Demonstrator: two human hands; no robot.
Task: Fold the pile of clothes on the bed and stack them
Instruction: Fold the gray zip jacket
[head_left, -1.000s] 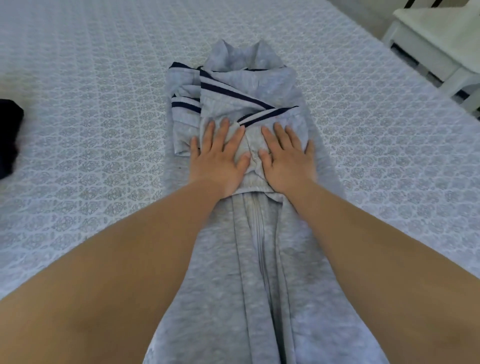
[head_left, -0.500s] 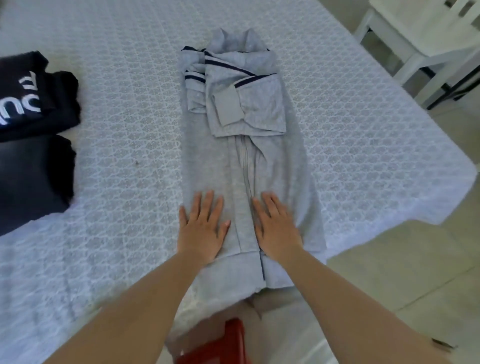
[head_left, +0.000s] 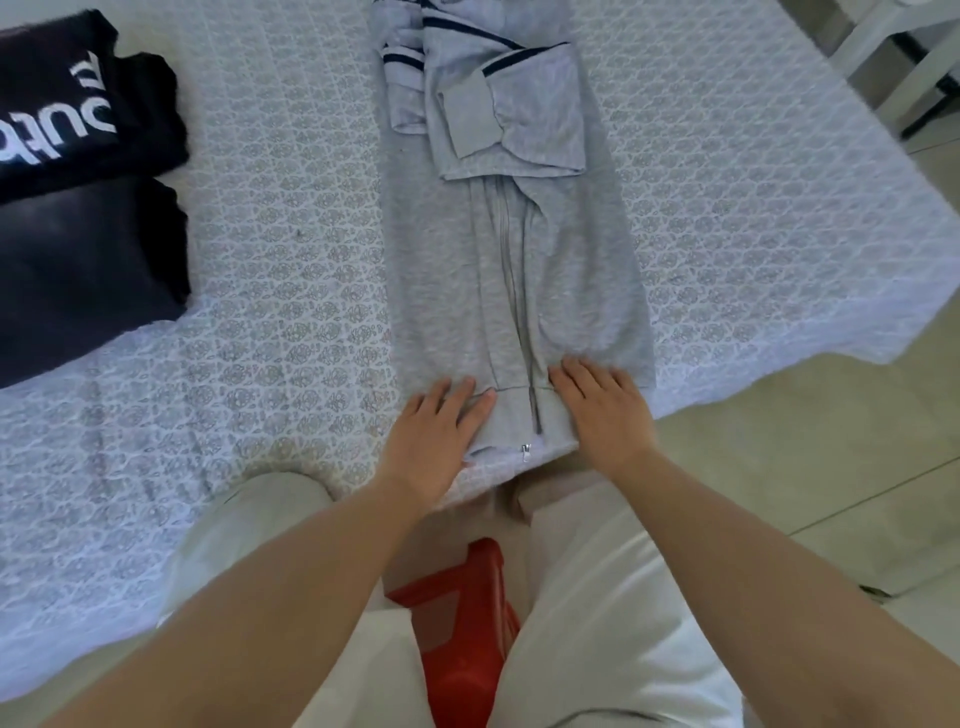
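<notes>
A grey zip jacket lies lengthwise on the bed, its navy-striped sleeves folded across the upper part. Its hem hangs at the bed's near edge. My left hand rests flat on the hem left of the zipper, fingers straight. My right hand lies flat on the hem right of the zipper. Neither hand grips the cloth. Two folded dark garments lie at the left: a black one with white letters and a plain dark one in front of it.
The bed has a white patterned cover; its right corner drops to a tiled floor. A white chair stands at the upper right. A red stool shows between my legs.
Both hands have slid down the jacket from the folded sleeves to the hem at the bed's near edge. The view has pulled back, bringing the dark folded garments into sight.
</notes>
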